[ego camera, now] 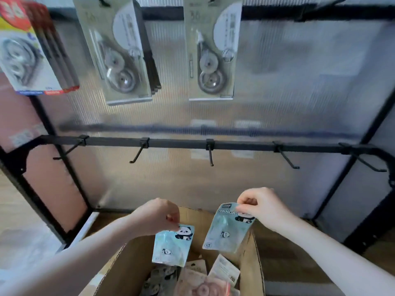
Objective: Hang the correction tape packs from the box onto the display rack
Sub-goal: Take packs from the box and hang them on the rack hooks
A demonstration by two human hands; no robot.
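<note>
Two blue panda packs are up over the box [255, 259], the left hand [157, 214] pinching one pack [173, 244], the right hand [261, 205] pinching the other pack [227, 228], beneath five bare hooks [210, 154].

Two pale-blue panda packs [173, 244] [228, 228] hang upright above the open cardboard box [255, 259]; more packs [192, 280] lie inside

Pale blue panda-printed packs [173, 244], brown box [254, 263]

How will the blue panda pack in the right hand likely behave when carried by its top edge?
The blue panda pack, pinched by the right hand, hangs flat, so probably fairly stiff. A fingertip pinch carries it, so likely light. Its glossy film may be slippery.
</note>
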